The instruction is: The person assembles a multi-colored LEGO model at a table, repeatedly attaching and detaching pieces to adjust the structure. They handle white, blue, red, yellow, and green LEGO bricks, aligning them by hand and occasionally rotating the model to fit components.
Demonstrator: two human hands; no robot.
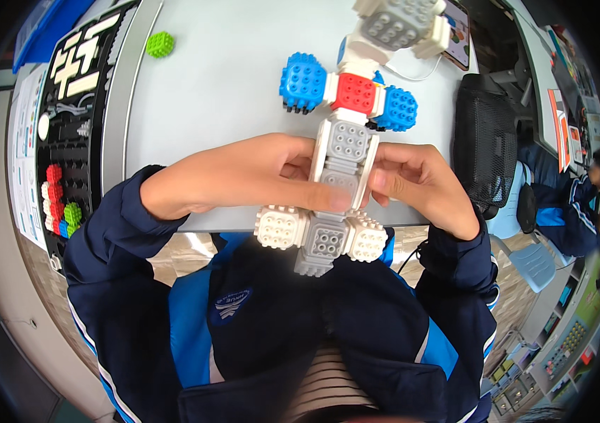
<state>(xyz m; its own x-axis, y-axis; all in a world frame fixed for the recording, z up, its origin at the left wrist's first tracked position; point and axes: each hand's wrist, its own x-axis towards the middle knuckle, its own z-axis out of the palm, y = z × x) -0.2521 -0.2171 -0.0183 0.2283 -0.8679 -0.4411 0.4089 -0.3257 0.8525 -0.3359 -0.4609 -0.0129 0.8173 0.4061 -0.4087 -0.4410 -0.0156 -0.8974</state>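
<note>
Between my hands is a long model of studded building blocks, held over the near edge of the table. Grey blocks form its middle, with white strips along both sides. Two white studded blocks stick out near its close end; farther up sit a red block and blue blocks on either side. My left hand grips it from the left, thumb lying across a grey block. My right hand holds the white strip on the right side with thumb and fingers. The model's far end reaches the top of the view.
A lone green block lies at the table's far left. Left of the table, a black tray holds white strips and coloured blocks. At right are a black mesh case and a phone with a white cable. Another person sits far right.
</note>
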